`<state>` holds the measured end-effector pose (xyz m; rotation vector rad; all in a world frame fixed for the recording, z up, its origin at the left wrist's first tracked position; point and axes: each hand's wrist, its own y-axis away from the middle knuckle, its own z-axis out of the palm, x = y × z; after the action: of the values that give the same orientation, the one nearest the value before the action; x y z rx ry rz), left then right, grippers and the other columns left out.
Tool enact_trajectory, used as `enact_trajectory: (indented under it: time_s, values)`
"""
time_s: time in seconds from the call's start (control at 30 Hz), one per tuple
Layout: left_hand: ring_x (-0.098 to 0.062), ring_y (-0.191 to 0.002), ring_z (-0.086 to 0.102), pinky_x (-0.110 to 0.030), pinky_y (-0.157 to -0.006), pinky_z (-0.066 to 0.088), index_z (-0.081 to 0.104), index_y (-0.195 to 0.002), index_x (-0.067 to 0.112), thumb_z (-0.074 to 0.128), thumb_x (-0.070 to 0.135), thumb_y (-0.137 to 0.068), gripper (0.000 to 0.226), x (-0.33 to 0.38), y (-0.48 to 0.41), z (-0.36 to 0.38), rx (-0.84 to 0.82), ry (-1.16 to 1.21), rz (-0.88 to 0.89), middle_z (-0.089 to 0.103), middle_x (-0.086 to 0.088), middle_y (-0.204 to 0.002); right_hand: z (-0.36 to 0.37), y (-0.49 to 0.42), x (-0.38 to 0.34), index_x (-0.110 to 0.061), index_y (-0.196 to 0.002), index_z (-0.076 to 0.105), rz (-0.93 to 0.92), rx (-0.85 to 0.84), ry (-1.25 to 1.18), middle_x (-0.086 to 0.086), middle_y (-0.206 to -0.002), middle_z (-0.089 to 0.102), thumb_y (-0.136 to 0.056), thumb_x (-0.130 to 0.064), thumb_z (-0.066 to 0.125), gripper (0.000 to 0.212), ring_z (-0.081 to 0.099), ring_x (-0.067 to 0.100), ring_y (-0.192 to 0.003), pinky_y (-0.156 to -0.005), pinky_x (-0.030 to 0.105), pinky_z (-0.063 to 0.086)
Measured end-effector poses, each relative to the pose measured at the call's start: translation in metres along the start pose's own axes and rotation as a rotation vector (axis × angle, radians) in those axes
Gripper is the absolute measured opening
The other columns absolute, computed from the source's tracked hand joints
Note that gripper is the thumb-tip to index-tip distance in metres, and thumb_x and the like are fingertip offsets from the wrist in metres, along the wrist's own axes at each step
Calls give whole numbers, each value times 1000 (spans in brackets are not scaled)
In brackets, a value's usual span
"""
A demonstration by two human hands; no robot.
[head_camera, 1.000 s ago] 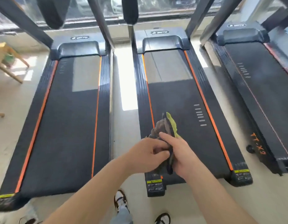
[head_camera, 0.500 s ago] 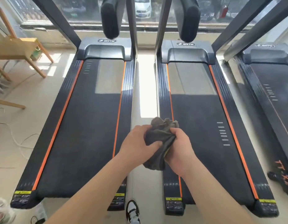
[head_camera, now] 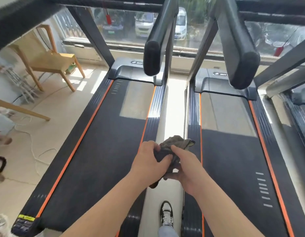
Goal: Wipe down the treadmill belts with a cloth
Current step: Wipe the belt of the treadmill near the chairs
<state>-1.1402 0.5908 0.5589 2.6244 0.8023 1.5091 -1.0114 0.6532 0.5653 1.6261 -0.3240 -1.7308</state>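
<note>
**Charcoal belts, orange lines, one drab cloth**

The cloth (head_camera: 174, 144) is dull grey-brown, with a yellow-green edge at its far right corner. Left of the cloth, the left belt (head_camera: 100, 151) is charcoal black, edged by thin orange stripes (head_camera: 76, 146) and ribbed black side rails (head_camera: 157, 106). Right of the cloth, the right belt (head_camera: 233, 159) has the same colours and bears a column of short pale-grey dashes (head_camera: 262, 185). Below the cloth, a shoe (head_camera: 166, 212) is black and white. Far left of it, the floor (head_camera: 20, 168) is cream, the chair (head_camera: 51, 60) pale wood, the cable (head_camera: 31, 146) white.

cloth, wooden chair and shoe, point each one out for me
cloth (head_camera: 176, 142): head view, on its bunched upper folds
wooden chair (head_camera: 52, 61): head view, on the flat seat
shoe (head_camera: 166, 214): head view, on its laced top
</note>
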Motion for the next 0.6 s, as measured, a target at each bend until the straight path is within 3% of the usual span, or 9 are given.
enact_trajectory:
  time_s: [0.1, 0.2, 0.3, 0.4, 0.53, 0.6]
  values:
    - [2, -94, 59, -16, -73, 48, 51, -114, 34, 72, 55, -87, 40, 17, -38, -10, -12, 23, -36, 58, 19, -109, 5, -34, -31, -15, -113, 73, 33, -16, -2, 14, -99, 77, -105, -28, 55, 24, 70, 32, -85, -70, 51, 60]
    - [0, -91, 62, -18, -71, 50, 48, -111, 39, 78, 54, -79, 47, 30, -72, -19, -31, -24, -67, 61, 20, -103, 10, -68, -61, -20, -110, 75, 82, -14, 94, 11, -103, 78, -98, -34, 59, 24, 70, 29, -94, -87, 59, 60]
    - [2, -86, 63, -23, -75, 57, 46, -110, 42, 85, 49, -70, 56, 31, -101, -24, -35, -81, -93, 60, 22, -100, 20, -101, -84, -21, -113, 73, 107, -45, 193, 5, -103, 79, -95, -39, 57, 30, 69, 28, -108, -98, 52, 54]
    - [0, -83, 64, -33, -77, 61, 47, -111, 41, 85, 44, -67, 58, 26, -118, -32, 38, -147, -89, 56, 19, -104, 40, -121, -98, -18, -115, 73, 138, -139, 175, 12, -107, 78, -98, -32, 56, 28, 73, 31, -103, -97, 56, 56]
    - [-10, -92, 58, -35, -77, 60, 48, -115, 38, 84, 49, -71, 58, 7, -138, -50, 151, -244, -127, 45, 13, -110, 72, -139, -100, -16, -108, 74, 139, -266, 166, 11, -100, 78, -103, -27, 52, 25, 76, 24, -81, -84, 50, 62]
    - [-14, -95, 54, -33, -77, 56, 48, -118, 35, 79, 49, -79, 52, -8, -146, -61, 164, -284, -142, 42, 8, -112, 90, -149, -99, -13, -105, 75, 134, -287, 228, 14, -98, 77, -103, -25, 52, 25, 75, 27, -81, -86, 55, 61]
